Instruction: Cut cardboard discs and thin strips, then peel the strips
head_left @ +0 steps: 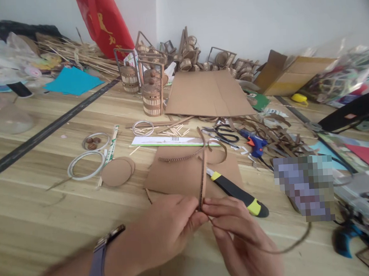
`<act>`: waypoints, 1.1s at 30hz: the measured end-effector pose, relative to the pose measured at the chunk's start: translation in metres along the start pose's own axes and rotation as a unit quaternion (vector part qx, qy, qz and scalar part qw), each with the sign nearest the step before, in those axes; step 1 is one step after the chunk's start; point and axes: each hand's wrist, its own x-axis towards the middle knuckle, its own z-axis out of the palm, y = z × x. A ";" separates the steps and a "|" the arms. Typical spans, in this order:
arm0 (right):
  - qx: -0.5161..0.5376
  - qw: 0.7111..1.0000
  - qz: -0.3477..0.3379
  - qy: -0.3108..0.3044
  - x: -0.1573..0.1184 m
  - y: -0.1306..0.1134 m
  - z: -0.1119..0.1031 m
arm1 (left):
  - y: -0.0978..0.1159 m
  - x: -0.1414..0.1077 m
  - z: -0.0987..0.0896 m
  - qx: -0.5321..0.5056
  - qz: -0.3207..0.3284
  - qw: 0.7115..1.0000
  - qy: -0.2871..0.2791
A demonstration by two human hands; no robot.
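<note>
My left hand (167, 222) and my right hand (240, 230) meet low in the middle of the head view. Both are closed with fingertips pinching a narrow corrugated cardboard strip (202, 170), which stretches away from me. A thin brown tail (291, 248) curves off past my right hand; whether it belongs to the same strip I cannot tell. Beyond the fingers, a flat cardboard sheet (168, 176) carries a curled strip (219, 152). A black and yellow utility knife (234, 189) rests partly on that sheet, its blade showing, just beyond my right hand.
Scissors (226, 133) and a blue glue gun (256, 145) lie to the right, near tangled strips (284, 138). On the left are cardboard discs (116, 172) and a tape roll (86, 165). Small lidded baskets (152, 99) stand behind, beside a large cardboard sheet (206, 93).
</note>
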 end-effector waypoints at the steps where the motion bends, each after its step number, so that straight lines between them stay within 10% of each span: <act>1: -0.029 0.999 -0.022 0.001 -0.001 0.000 0.000 | 0.001 -0.001 0.002 0.002 -0.009 1.000 0.002; 8: -0.149 0.987 -0.068 0.006 0.003 0.001 -0.001 | 0.004 -0.004 0.008 0.048 -0.020 0.999 0.000; 22: 0.134 0.979 0.147 0.035 0.003 -0.002 -0.001 | 0.001 0.000 -0.010 0.017 0.083 0.995 -0.057; 33: -0.119 0.992 -0.050 -0.006 0.000 -0.001 0.001 | 0.009 -0.001 0.006 -0.020 -0.090 0.996 0.019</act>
